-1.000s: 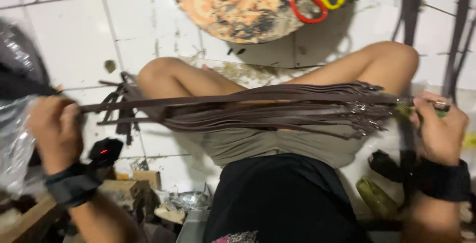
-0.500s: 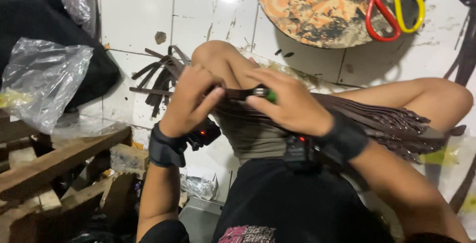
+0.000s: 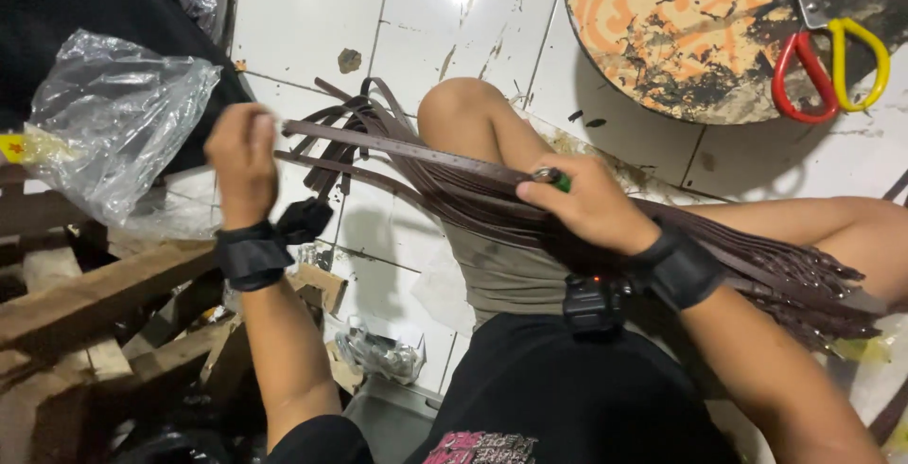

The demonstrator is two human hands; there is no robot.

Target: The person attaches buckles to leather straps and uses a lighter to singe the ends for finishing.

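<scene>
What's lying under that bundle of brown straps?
The straps lie across the person's bare knee and lap, over the shorts. Past the knee their ends hang above white floor tiles. The thigh beneath them is covered. The left hand pulls one strap; the right hand pinches it.

Both forearms bare, no sleeves showing in my view. Left hand [image 3: 244, 157]: broad black wrist strap, a small black device fixed to its inner side. Right hand [image 3: 591, 209]: matching black strap, with a black box-shaped unit hanging below it, a small red light on its top face. Black shirt with pink print, greyish-khaki shorts, bare knees.
</scene>
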